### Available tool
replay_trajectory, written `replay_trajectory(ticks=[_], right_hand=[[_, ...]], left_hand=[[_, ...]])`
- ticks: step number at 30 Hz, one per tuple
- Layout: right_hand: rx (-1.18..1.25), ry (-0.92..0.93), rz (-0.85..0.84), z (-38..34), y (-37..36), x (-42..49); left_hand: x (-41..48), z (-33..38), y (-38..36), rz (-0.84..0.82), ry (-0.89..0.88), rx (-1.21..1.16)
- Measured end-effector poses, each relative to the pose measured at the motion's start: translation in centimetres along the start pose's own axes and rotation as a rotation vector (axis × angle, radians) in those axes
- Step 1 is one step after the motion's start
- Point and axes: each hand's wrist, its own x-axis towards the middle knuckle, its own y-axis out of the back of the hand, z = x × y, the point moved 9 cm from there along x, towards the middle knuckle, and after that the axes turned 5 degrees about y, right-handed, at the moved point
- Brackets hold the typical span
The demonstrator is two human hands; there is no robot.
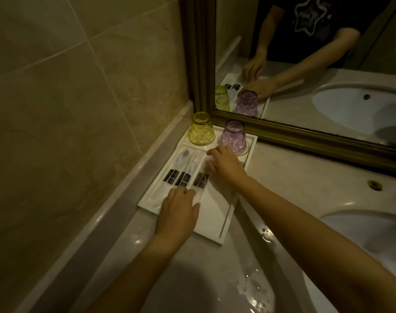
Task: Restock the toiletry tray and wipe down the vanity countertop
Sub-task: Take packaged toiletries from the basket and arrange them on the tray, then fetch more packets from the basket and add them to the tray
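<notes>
My left hand (177, 205) lies flat, fingers loose, on the near ends of the sealed sachets (188, 179) in the white toiletry tray (224, 236), right hand (225, 164) open at their far ends, long axis running away toward the upturned cups.

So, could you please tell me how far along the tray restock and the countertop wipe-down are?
Mostly restocked: the white tray holds wrapped toiletry packets, and the yellow cup and purple cup stand upside down at its far end. In hand: the left hand and right hand lie flat on the packets, apparently arranging them. Left: the countertop shows water puddles, and no cloth is visible.
</notes>
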Motion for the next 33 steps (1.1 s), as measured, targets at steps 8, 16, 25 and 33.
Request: replay_trajectory(ticks=[8,16,25,33], right_hand=[[-0.030,-0.067,-0.142,0.1,2.1,-3.7],[0.049,-0.256,-0.126,0.9,6.8,-9.9],[0.085,-0.465,0.067,1.4,14.6,-22.6],[0.112,-0.683,0.096,2.8,21.6,-36.6]], left_hand=[[3.4,2.9,1.4,-0.118,0.009,0.142],[2.8,6.3,2.1,-0.251,-0.055,0.164],[-1.9,13.5,3.9,-0.237,-0.305,0.144],[-9.9,25.6,2.9,-0.287,-0.579,0.087]])
